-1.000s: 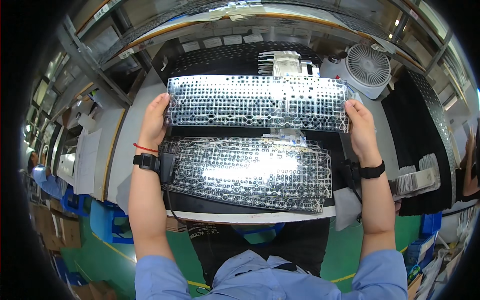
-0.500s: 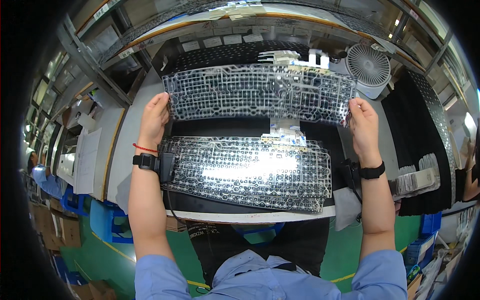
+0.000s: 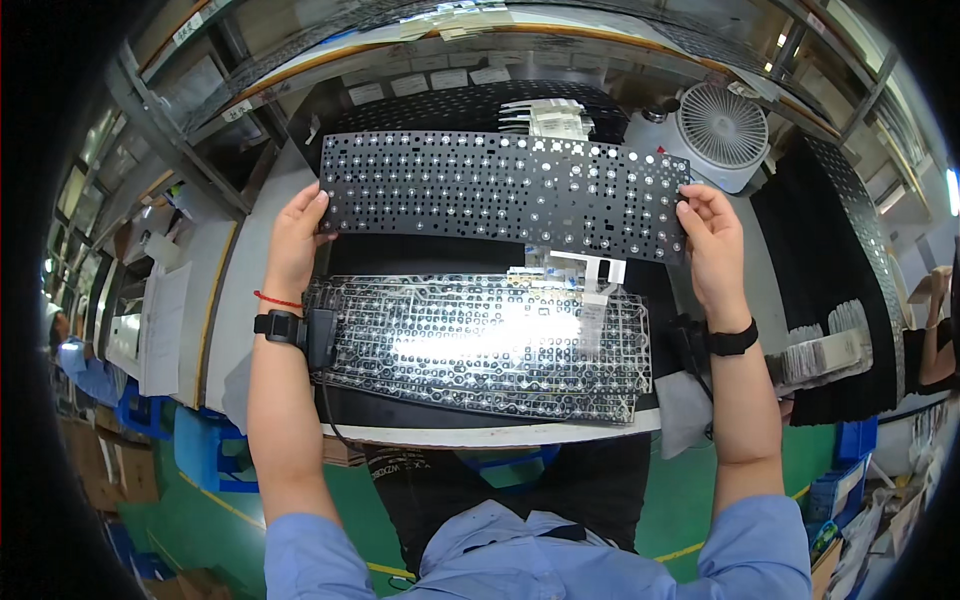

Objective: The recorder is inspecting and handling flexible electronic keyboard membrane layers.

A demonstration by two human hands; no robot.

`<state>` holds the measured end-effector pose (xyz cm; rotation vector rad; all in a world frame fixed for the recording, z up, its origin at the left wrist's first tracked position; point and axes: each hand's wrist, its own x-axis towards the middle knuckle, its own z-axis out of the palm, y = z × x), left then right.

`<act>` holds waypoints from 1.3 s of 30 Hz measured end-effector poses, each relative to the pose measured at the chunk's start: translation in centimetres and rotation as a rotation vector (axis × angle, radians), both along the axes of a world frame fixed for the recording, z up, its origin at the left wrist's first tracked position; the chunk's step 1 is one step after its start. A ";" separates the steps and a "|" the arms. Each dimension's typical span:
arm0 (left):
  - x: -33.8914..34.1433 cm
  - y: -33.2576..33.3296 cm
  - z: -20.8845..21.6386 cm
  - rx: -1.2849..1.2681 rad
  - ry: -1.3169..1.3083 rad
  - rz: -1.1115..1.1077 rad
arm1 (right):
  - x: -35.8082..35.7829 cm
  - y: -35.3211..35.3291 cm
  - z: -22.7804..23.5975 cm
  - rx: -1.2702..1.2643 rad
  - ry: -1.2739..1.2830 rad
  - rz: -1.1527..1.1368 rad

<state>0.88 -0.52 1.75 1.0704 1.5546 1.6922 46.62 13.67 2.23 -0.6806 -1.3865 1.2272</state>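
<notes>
A long keyboard membrane sheet is stretched between my hands above the work table, its black face with rows of holes and pale round spots showing. My left hand pinches its left end. At the right end, my right hand grips it between thumb and fingers. A white connector tail hangs from the sheet's lower edge, right of the middle. Below it lie transparent membrane sheets with printed circuit lines, stacked nearest me. Glare whitens the middle of that stack.
Behind the held sheet lies a pile of black perforated sheets with white tabs. A round fan stands at the back right. More black sheets and a bundle of white tails lie right. The white table edge runs before me.
The held membrane sheet has been turned over: its circuit-lined face showed before, its black face shows now. Its white tail has gone from the upper edge to the lower.
</notes>
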 end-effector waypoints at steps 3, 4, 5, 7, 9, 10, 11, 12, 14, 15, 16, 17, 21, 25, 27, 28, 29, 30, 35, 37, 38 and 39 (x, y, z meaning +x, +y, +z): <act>-1.6 0.0 -0.9 -0.076 0.036 -0.062 | 0.1 0.1 -0.3 0.065 -0.039 -0.021; -1.7 0.0 -1.1 -0.083 0.026 -0.085 | 0.1 0.1 -0.3 0.080 -0.054 -0.027; -1.5 0.0 -1.0 -0.070 0.012 -0.083 | 0.2 0.1 -0.3 0.079 -0.050 -0.024; -1.2 0.1 -0.9 -0.044 -0.016 -0.080 | 0.2 0.0 -0.2 0.076 -0.042 -0.019; -1.4 0.1 -1.0 0.026 -0.092 -0.088 | -0.1 -0.3 -0.1 0.081 -0.047 -0.048; -1.5 0.1 -1.1 0.061 -0.130 -0.092 | -0.2 -0.4 0.1 0.083 -0.049 -0.063; -2.3 0.1 -1.4 0.092 -0.187 -0.088 | -0.1 -0.6 0.5 0.056 -0.060 -0.048; -3.4 -0.1 -1.7 0.120 -0.241 -0.081 | -0.2 -0.9 0.8 0.026 -0.070 -0.029; -3.9 -0.2 -2.0 0.162 -0.300 -0.034 | -0.2 -1.0 1.0 -0.013 -0.112 -0.011; -3.5 0.0 -1.8 0.176 -0.304 0.006 | -0.2 -1.0 1.0 -0.023 -0.145 -0.013; -3.1 0.1 -1.6 0.189 -0.307 0.046 | -0.1 -0.9 1.1 -0.033 -0.178 -0.014; -2.2 0.3 -1.1 0.200 -0.314 0.074 | 0.0 -0.9 1.0 -0.057 -0.245 0.004; -1.6 0.2 -0.4 0.190 -0.286 0.082 | 0.3 -0.4 -0.2 -0.011 -0.643 0.130; -2.7 -0.2 -1.2 0.123 -0.213 0.039 | 0.0 -0.9 -0.9 0.026 -1.052 0.261; -2.7 -0.2 -1.2 0.096 -0.206 0.026 | -0.1 -1.4 -0.1 -0.071 -0.979 0.353; -2.7 -0.2 -1.2 0.082 -0.202 0.020 | -0.2 -1.5 0.1 -0.119 -0.941 0.399; -2.5 -0.1 -1.2 0.071 -0.199 0.014 | -0.1 -1.5 0.0 -0.122 -0.904 0.436; -2.3 -0.1 -1.1 0.058 -0.196 0.008 | 0.2 -1.3 -0.1 -0.125 -0.867 0.472; -2.4 -0.2 -1.1 0.031 -0.183 -0.035 | 0.1 -1.7 0.0 -0.053 -0.738 0.622; -2.4 -0.3 -1.0 0.016 -0.173 -0.041 | 0.1 -1.7 0.1 0.023 -0.767 0.670; -2.3 -0.3 -1.0 -0.004 -0.169 -0.047 | -0.1 -2.1 0.6 -0.083 -0.714 0.664; -2.2 -0.2 -1.0 -0.025 -0.165 -0.053 | -0.1 -2.0 0.4 -0.081 -0.676 0.608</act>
